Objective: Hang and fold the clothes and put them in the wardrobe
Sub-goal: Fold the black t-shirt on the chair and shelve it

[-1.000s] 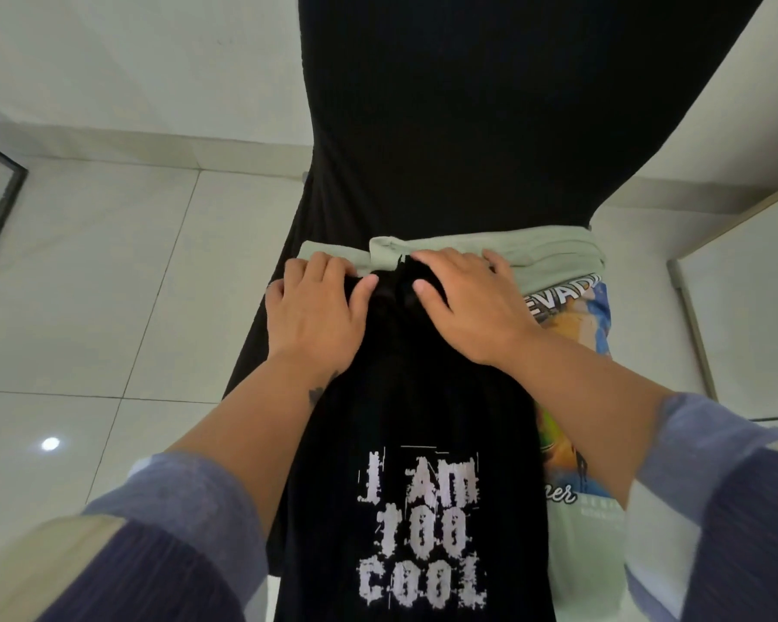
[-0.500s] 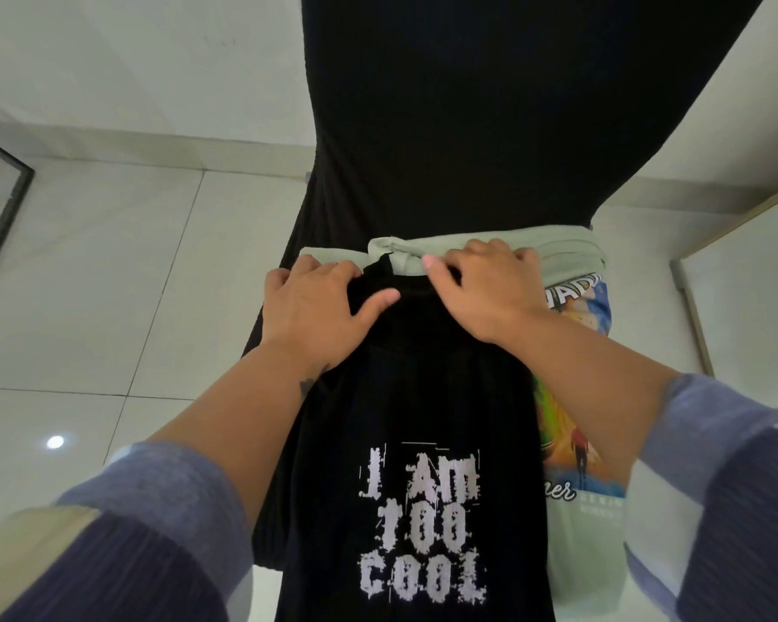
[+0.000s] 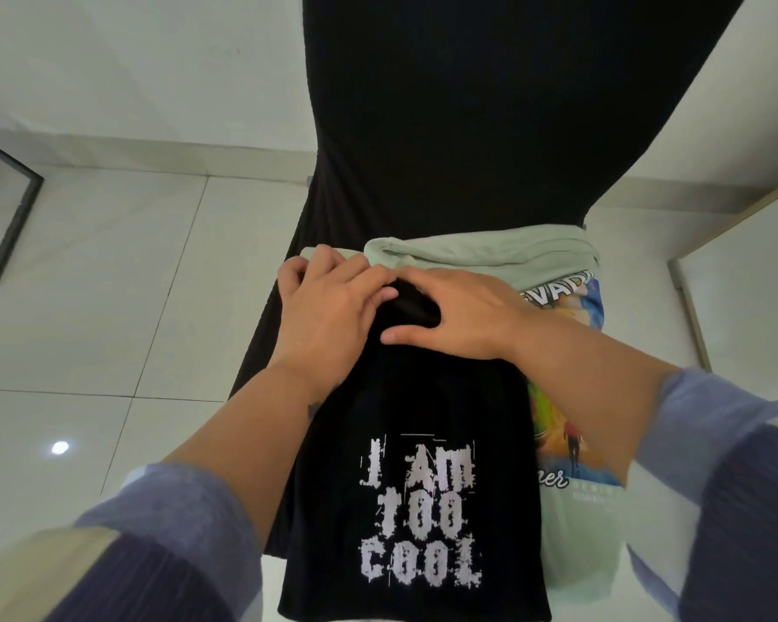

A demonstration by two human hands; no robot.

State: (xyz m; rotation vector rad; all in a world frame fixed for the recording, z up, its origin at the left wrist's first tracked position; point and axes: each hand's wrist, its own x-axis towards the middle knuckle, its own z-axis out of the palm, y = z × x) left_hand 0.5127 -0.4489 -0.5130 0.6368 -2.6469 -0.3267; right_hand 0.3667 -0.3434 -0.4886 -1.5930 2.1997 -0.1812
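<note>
A black T-shirt (image 3: 416,442) with white "I AM TOO COOL" print lies folded lengthwise in front of me, on top of a pale green printed T-shirt (image 3: 571,446). Both rest on a black-covered chair (image 3: 468,127). My left hand (image 3: 329,321) and my right hand (image 3: 459,314) press side by side on the black shirt's far end. The fingers of both curl over bunched black fabric there, and the hands touch each other. The shirt's far edge is hidden beneath them.
White floor tiles (image 3: 109,285) spread to the left. A black-framed pane (image 3: 10,217) leans at the far left. A white panel with a wooden edge (image 3: 746,285) stands at the right. My blue sleeves fill the lower corners.
Both hands have drawn closer together over the shirt's far end and now touch. The black fabric between them is bunched tighter than half a second ago.
</note>
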